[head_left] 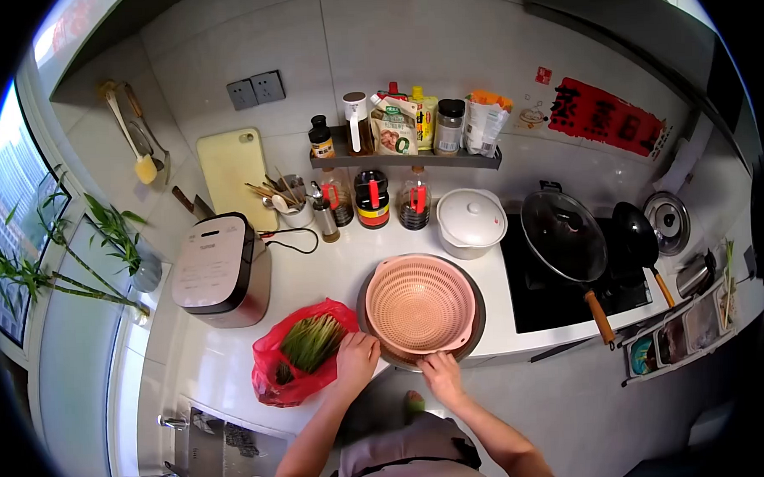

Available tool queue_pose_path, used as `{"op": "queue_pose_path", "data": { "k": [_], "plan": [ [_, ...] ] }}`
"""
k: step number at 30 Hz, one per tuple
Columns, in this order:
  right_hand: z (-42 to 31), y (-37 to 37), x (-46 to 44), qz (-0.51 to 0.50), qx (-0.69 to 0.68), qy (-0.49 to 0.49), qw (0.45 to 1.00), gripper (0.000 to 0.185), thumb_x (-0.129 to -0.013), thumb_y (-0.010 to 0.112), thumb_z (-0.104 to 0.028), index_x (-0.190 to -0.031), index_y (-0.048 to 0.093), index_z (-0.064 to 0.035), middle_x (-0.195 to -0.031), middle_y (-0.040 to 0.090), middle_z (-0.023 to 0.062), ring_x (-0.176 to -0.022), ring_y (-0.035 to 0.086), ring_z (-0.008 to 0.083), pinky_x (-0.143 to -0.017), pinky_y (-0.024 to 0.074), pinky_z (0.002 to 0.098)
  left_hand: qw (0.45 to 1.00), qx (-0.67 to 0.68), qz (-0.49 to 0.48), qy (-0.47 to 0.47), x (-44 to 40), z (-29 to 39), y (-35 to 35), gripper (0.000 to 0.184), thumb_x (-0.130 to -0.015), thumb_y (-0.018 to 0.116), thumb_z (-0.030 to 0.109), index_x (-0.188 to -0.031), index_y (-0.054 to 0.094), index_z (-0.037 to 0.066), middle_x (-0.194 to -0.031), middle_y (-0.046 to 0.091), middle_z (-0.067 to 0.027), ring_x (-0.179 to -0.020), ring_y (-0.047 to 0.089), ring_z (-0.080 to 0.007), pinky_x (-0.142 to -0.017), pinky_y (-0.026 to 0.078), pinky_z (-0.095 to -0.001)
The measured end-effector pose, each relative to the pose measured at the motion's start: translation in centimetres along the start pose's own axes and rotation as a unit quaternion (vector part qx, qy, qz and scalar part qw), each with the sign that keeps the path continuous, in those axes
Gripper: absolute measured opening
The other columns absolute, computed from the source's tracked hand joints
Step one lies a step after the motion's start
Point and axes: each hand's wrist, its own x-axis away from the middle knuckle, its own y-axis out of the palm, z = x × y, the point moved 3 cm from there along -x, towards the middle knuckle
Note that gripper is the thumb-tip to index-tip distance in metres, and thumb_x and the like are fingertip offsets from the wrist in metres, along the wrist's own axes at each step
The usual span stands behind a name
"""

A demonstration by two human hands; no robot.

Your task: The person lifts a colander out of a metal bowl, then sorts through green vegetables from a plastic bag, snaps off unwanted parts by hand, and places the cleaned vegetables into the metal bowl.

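A pink perforated basket [420,303] sits in a wide metal bowl [479,312] at the counter's front edge. Fingers curled, my right hand [442,376] grips the near rim of the bowl, just below the basket. My left hand [357,355] is closed at the right side of a red plastic bag [273,360]; whatever lies between its fingers is too small to make out. Long green vegetables [312,342] show in the bag's open mouth.
A rice cooker [219,265] stands at the left, above the sink [229,450]. Behind the basket is a white lidded pot [471,221]. To the right, a lidded wok [564,236] rests on the black cooktop [532,305]. Bottles and packets line the wall shelf [409,159].
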Motion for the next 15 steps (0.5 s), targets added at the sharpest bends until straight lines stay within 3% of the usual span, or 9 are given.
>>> {"op": "queue_pose_path", "data": {
  "k": [3, 5, 7, 9, 11, 12, 14, 15],
  "plan": [
    [-0.8, -1.0, -2.2, 0.011, -0.042, 0.009, 0.999, 0.028, -0.076, 0.071, -0.013, -0.103, 0.065, -0.0072, -0.094, 0.058, 0.0076, -0.100, 0.057, 0.0292, -0.089, 0.0461, 0.0396, 0.999, -0.048, -0.012, 0.007, -1.9, -0.7, 1.6, 0.008, -0.077, 0.066, 0.012, -0.080, 0.065, 0.004, -0.086, 0.063, -0.0104, -0.089, 0.057, -0.0297, -0.080, 0.046, -0.0426],
    [-1.0, -2.0, -2.9, 0.024, -0.171, -0.068, 0.983, 0.029, -0.077, 0.072, -0.014, -0.103, 0.064, -0.0046, -0.097, 0.058, 0.0091, -0.098, 0.057, 0.0305, -0.086, 0.0478, 0.0392, 0.997, -0.074, -0.009, 0.037, -2.7, -0.8, 2.4, 0.008, -0.077, 0.065, 0.011, -0.079, 0.065, 0.003, -0.085, 0.062, -0.0102, -0.087, 0.057, -0.0300, -0.078, 0.047, -0.0421],
    [-0.2, -3.8, -2.7, 0.026, -0.181, -0.061, 0.981, 0.031, -0.078, 0.072, -0.016, -0.104, 0.064, -0.0032, -0.099, 0.059, 0.0112, -0.097, 0.058, 0.0314, -0.084, 0.0488, 0.0394, 0.997, -0.068, 0.005, 0.040, -2.3, -0.7, 2.9, 0.007, -0.077, 0.065, 0.010, -0.080, 0.065, 0.003, -0.086, 0.062, -0.0103, -0.086, 0.057, -0.0301, -0.077, 0.047, -0.0417],
    [2.7, -6.7, -4.1, 0.168, -0.085, 0.047, 0.981, 0.034, -0.079, 0.072, -0.014, -0.110, 0.061, -0.0021, -0.100, 0.060, 0.0136, -0.093, 0.059, 0.0329, -0.080, 0.0502, 0.0382, 0.996, -0.069, 0.027, 0.042, -2.3, -0.9, 2.9, 0.007, -0.077, 0.065, 0.009, -0.080, 0.065, 0.003, -0.086, 0.062, -0.0104, -0.086, 0.058, -0.0302, -0.077, 0.047, -0.0413],
    [6.0, -8.1, -5.6, 0.214, -0.021, 0.134, 0.967, 0.046, -0.081, 0.070, -0.014, -0.122, 0.053, -0.0002, -0.101, 0.061, 0.0194, -0.090, 0.062, 0.0373, -0.077, 0.0519, 0.0392, 0.996, -0.022, 0.092, -0.001, -2.0, -1.2, 2.2, 0.007, -0.077, 0.065, 0.008, -0.082, 0.064, 0.002, -0.088, 0.061, -0.0109, -0.087, 0.058, -0.0300, -0.077, 0.047, -0.0405],
    [7.8, -7.3, -5.6, 0.212, -0.025, 0.126, 0.969, 0.046, -0.081, 0.070, -0.014, -0.122, 0.053, -0.0002, -0.101, 0.061, 0.0194, -0.090, 0.062, 0.0373, -0.077, 0.0519, 0.0392, 0.995, -0.027, 0.099, -0.006, -1.8, -1.4, 2.0, 0.007, -0.077, 0.065, 0.008, -0.082, 0.064, 0.002, -0.088, 0.061, -0.0109, -0.087, 0.058, -0.0300, -0.077, 0.047, -0.0405],
    [11.4, -3.9, -5.9, 0.068, -0.088, 0.266, 0.958, 0.054, -0.083, 0.066, -0.012, -0.130, 0.044, 0.0018, -0.103, 0.062, 0.0245, -0.084, 0.065, 0.0408, -0.071, 0.0535, 0.0404, 0.993, -0.042, 0.101, -0.052, -1.4, -1.9, 1.9, 0.008, -0.078, 0.064, 0.006, -0.083, 0.063, 0.001, -0.091, 0.060, -0.0117, -0.086, 0.058, -0.0305, -0.076, 0.048, -0.0404],
    [10.9, -4.2, -6.8, 0.066, -0.089, 0.256, 0.960, 0.054, -0.083, 0.066, -0.012, -0.130, 0.044, 0.0018, -0.103, 0.062, 0.0245, -0.084, 0.065, 0.0408, -0.071, 0.0535, 0.0404, 0.991, -0.046, 0.109, -0.057, -1.2, -2.1, 1.9, 0.008, -0.078, 0.064, 0.006, -0.083, 0.063, 0.001, -0.091, 0.060, -0.0117, -0.086, 0.058, -0.0305, -0.076, 0.048, -0.0404]
  ]
}}
